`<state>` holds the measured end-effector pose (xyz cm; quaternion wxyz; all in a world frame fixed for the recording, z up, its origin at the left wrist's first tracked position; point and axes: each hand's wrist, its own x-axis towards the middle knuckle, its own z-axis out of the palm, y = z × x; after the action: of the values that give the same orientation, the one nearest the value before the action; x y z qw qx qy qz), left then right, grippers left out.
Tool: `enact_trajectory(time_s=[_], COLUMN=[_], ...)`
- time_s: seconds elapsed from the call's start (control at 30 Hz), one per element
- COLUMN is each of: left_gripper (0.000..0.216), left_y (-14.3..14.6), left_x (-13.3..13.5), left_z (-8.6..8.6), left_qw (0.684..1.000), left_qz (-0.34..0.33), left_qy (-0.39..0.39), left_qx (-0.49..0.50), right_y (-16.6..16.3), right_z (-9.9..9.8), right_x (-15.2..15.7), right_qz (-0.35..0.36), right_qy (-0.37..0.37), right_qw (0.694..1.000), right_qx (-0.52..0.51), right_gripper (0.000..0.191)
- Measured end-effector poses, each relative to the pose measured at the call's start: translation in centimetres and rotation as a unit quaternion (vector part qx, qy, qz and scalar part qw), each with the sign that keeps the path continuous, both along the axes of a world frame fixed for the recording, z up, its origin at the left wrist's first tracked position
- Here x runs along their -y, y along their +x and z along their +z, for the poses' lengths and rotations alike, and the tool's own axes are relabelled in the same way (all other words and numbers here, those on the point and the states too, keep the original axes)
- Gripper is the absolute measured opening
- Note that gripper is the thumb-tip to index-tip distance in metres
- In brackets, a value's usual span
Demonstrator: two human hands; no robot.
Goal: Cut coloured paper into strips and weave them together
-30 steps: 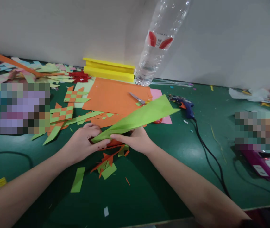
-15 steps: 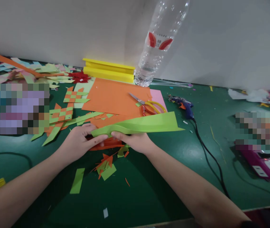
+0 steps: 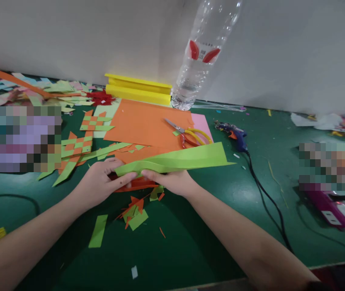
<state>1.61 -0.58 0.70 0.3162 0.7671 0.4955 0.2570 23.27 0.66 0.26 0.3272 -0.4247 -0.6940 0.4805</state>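
Both hands pinch a folded strip of green paper (image 3: 190, 157) over the middle of the table. My left hand (image 3: 102, 182) grips its left end, thumb in front and fingers behind. Close beside it, my right hand (image 3: 172, 180) presses its thumb on the lower edge, its other fingers hidden behind the paper. The strip's right end sticks out freely and tapers to a point. Orange paper (image 3: 148, 151) lies behind and under the hands. Just beyond the strip, scissors (image 3: 193, 135) with yellow and red handles rest on an orange sheet (image 3: 148, 121).
Woven green-and-orange paper fish (image 3: 77, 147) lie at left, near a heap of scraps (image 3: 39, 91). A water bottle (image 3: 196, 60) stands by the wall next to a folded yellow strip (image 3: 138, 91). At right are a blue glue gun (image 3: 234, 133) with its cord and a magenta power strip (image 3: 330, 204).
Hardly anything differs. Both hands keep their hold on the green paper, with only a slight shift of the thumbs and the view.
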Motion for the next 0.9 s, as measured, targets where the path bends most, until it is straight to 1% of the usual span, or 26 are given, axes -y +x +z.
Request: enact_trajectory(time_s=[0.07,0.17,0.23,0.3,0.37,0.43,0.5,0.53,0.57,0.63,0.7,0.83,0.9], left_gripper=[0.044,0.044,0.044,0.043,0.041,0.041,0.043,0.044,0.045,0.046,0.045,0.043,0.043], left_y=[0.0,0.2,0.2,0.3,0.4,0.5,0.5,0.5,0.4,0.4,0.3,0.2,0.2], left_x=[0.1,0.2,0.2,0.1,0.1,0.0,0.0,0.0,0.1,0.1,0.1,0.2,0.2], left_z=[0.0,0.0,-0.1,0.0,0.0,0.1,0.1,0.2,0.2,0.2,0.3,0.4,0.5], left_qw=[1.000,1.000,0.999,0.999,0.999,0.999,0.999,1.000,1.000,1.000,1.000,1.000,1.000], left_qz=[0.000,-0.001,-0.011,-0.018,-0.021,-0.023,-0.018,-0.012,-0.005,0.006,0.009,0.015,0.015], left_qy=[-0.013,-0.027,-0.031,-0.036,-0.040,-0.038,-0.031,-0.024,-0.020,-0.013,-0.013,-0.015,-0.022], left_qx=[0.012,0.014,0.009,0.010,0.013,0.012,0.003,-0.003,-0.009,-0.017,-0.022,-0.021,-0.016], right_y=[0.0,0.1,0.2,0.2,0.2,0.1,0.0,-0.1,-0.1,-0.1,-0.1,0.0,0.0], right_z=[0.0,0.4,0.8,1.1,1.2,0.9,0.4,0.2,-0.1,-0.2,-0.2,0.2,0.1], right_x=[0.0,-0.2,-0.5,-0.7,-0.8,-0.6,-0.4,-0.3,-0.3,-0.3,-0.4,-0.6,-0.7], right_qz=[0.041,0.125,0.186,0.245,0.272,0.227,0.101,0.055,0.025,-0.004,-0.025,-0.079,-0.103], right_qy=[0.000,0.002,-0.002,-0.003,-0.009,-0.023,-0.037,-0.051,-0.060,-0.070,-0.071,-0.078,-0.075], right_qw=[0.999,0.991,0.981,0.968,0.959,0.970,0.990,0.992,0.990,0.985,0.982,0.982,0.979], right_qx=[-0.018,-0.044,-0.053,-0.061,-0.072,-0.080,-0.095,-0.105,-0.125,-0.160,-0.173,-0.153,-0.162], right_gripper=[0.021,0.021,0.021,0.026,0.028,0.024,0.017,0.015,0.014,0.014,0.016,0.031,0.038])
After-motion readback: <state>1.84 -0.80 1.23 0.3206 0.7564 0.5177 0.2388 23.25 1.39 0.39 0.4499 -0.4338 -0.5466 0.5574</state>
